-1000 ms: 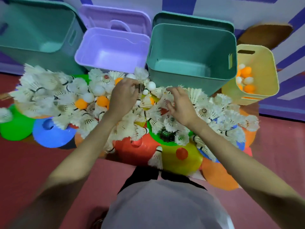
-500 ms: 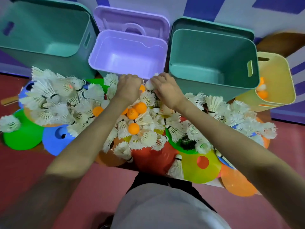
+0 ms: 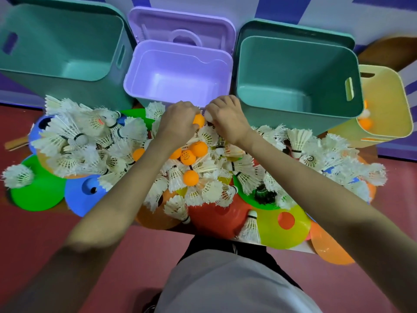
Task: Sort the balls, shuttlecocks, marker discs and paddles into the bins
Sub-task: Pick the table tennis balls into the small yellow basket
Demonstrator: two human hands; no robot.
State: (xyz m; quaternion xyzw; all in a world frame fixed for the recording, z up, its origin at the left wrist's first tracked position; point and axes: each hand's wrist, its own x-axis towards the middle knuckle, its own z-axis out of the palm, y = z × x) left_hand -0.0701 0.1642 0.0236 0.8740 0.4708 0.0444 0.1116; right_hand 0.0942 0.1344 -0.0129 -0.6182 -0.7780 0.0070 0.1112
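Observation:
A heap of white shuttlecocks (image 3: pixel 72 136) and orange balls (image 3: pixel 188 157) lies over coloured marker discs (image 3: pixel 284 227) on the floor. My left hand (image 3: pixel 178 123) grips an orange ball (image 3: pixel 199 120) at the far side of the heap, just in front of the purple bin (image 3: pixel 178 75). Touching it on the right, my right hand (image 3: pixel 225 118) curls round a white ball (image 3: pixel 208 115), mostly hidden by the fingers. A paddle handle (image 3: pixel 15 142) pokes out at the far left.
Teal bins stand at the back left (image 3: pixel 58 48) and back right (image 3: pixel 297 75), both bare inside. A yellow bin (image 3: pixel 388 105) at the far right holds orange and white balls. A purple lid (image 3: pixel 180 30) leans behind the purple bin. My lap fills the bottom centre.
Both hands stayed together at the heap's far edge by the purple bin. An orange ball now shows in my left hand's fingers. The view has shifted a little to the left.

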